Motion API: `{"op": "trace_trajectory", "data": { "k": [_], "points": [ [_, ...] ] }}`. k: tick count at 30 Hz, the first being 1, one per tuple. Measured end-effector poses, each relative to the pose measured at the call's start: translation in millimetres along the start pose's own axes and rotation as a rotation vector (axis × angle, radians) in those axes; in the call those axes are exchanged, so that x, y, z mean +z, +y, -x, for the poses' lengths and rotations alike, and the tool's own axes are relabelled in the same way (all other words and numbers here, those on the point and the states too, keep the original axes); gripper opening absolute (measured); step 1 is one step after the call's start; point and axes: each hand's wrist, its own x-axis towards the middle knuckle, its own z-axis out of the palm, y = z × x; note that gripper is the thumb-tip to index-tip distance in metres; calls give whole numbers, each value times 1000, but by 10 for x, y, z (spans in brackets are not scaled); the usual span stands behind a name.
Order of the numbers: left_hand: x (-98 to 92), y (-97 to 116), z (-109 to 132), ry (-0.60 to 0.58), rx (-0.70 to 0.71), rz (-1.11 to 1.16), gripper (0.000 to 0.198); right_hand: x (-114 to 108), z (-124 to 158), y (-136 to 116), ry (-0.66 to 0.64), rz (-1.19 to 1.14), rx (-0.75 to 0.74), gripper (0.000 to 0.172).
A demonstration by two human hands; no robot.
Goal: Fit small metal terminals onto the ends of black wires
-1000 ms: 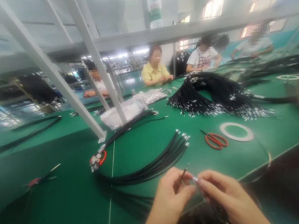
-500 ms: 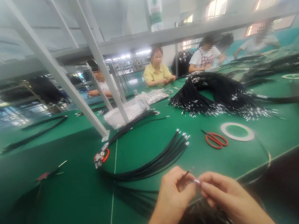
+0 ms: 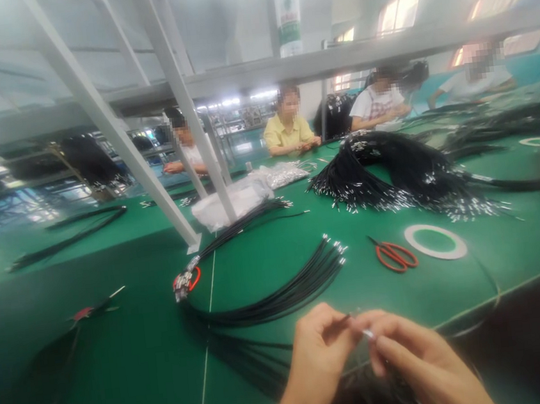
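Note:
My left hand (image 3: 316,361) and my right hand (image 3: 415,360) meet at the bottom centre, fingertips together. The left pinches the end of a thin black wire (image 3: 343,318). The right pinches a small silvery terminal (image 3: 368,333) against that wire end. A dark mass of more black wires (image 3: 368,397) lies under both wrists. Just beyond the hands a curved bundle of black wires (image 3: 289,293) with metal tips rests on the green table (image 3: 138,370).
Red-handled scissors (image 3: 394,255) and a white tape ring (image 3: 435,241) lie to the right. A big heap of tipped black wires (image 3: 402,172) sits farther back. A clear bag (image 3: 234,200) stands by slanted white frame posts (image 3: 114,141). Several seated people work across the table.
My hands have closed together and dropped slightly in view; the right fingers now cover the wire end with the terminal. The camera has shifted a little.

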Motion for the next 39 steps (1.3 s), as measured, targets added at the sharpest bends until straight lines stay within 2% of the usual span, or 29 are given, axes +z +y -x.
{"op": "trace_trajectory", "data": {
  "k": [3, 6, 11, 16, 22, 26, 31, 36, 39],
  "points": [
    [-24, -14, 15, 20, -14, 39, 9, 23, -9, 23, 16, 7, -53, 17],
    [-55, 15, 63, 63, 15, 2, 9, 6, -20, 42, 78, 125, -117, 15],
    [-53, 113, 139, 61, 67, -109, 7, -80, -48, 72, -11, 397, -308, 9],
    [-42, 116, 145, 46, 84, -153, 10, -134, -47, 93, -65, 636, -519, 14],
    [-46, 86, 133, 37, 129, -191, 14, -116, -9, 118, -81, 784, -617, 17],
    [-49, 71, 132, 1, 144, -171, 15, -102, -14, 118, -73, 774, -604, 17],
    [-60, 65, 135, -26, 117, -91, 15, -95, -36, 74, -69, 717, -441, 12],
    [-103, 16, 96, -33, -6, 83, 12, -55, -75, 29, 103, 546, -242, 20],
    [-139, -31, 21, -62, -46, 120, 25, -44, -128, 3, 175, 444, -130, 22]
  ]
}}
